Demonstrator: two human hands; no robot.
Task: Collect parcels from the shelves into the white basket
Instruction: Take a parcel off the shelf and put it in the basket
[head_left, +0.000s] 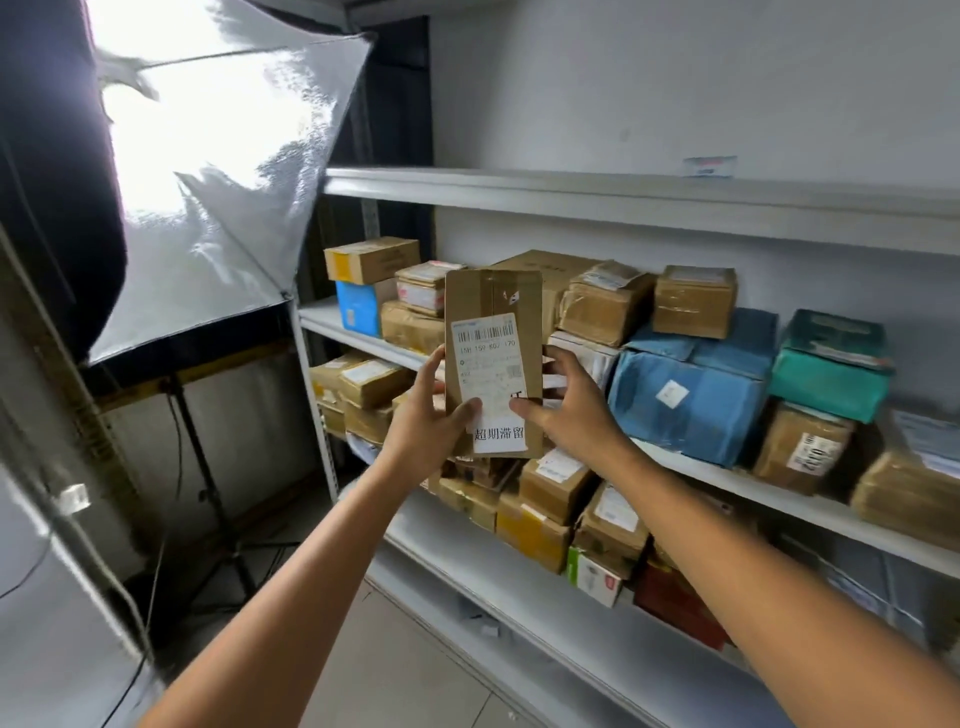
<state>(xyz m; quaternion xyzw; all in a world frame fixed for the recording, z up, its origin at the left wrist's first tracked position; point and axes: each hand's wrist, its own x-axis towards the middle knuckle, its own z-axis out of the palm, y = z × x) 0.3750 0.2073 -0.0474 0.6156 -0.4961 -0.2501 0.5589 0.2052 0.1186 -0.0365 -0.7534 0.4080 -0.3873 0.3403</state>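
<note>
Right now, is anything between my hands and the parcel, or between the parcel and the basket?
Nothing: the left hand and right hand both grip the parcel. The basket is out of view, so that path cannot be judged.

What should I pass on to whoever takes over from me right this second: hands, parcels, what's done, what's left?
Left hand: grips the lower left edge of the flat cardboard parcel, thumb on its label.
Right hand: grips the parcel's lower right edge. The parcel is upright in front of the shelves, label facing the camera.
Middle shelf: many parcels, including a blue-wrapped parcel and a teal parcel; more boxes on the shelf below.
White basket: not in view, contents unknown.
Done: one parcel in hand.
Left: put it in the basket, then collect the rest.
</note>
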